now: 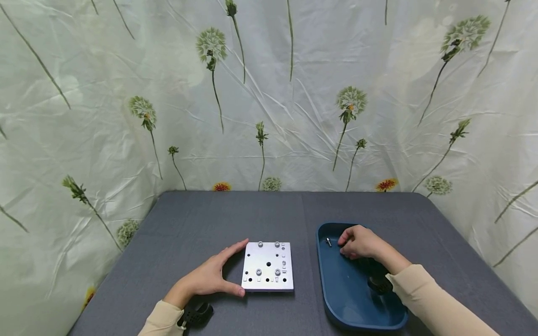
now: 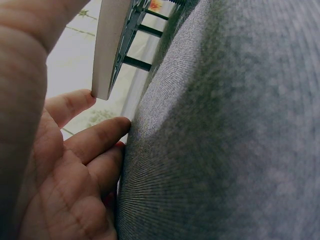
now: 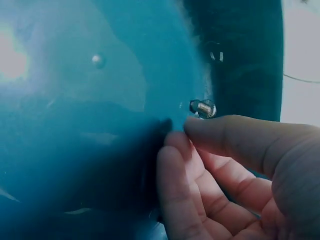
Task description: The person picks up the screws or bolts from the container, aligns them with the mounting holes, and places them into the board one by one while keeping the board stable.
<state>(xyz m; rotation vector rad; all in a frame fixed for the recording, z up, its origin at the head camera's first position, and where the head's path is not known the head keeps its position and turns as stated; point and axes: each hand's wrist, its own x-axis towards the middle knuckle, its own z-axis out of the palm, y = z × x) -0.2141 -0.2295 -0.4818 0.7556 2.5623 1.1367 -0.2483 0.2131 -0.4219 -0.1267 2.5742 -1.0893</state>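
A silver metal plate sits on the table, bearing several upright socket-head screws and small holes. My left hand spans its left side, index finger at the far corner and thumb at the near corner. The left wrist view shows a fingertip against the plate's edge, which stands raised above the cloth on dark threaded supports. On the right, my right hand reaches into a blue tray, fingers loosely bent. A small screw lies just beyond its thumb tip, apart from the fingers. Nothing shows between the fingertips.
Dark grey cloth covers the table. A pale curtain with dandelion prints hangs behind and around it. The tray has raised walls on every side. A dark wrist device is by the left cuff.
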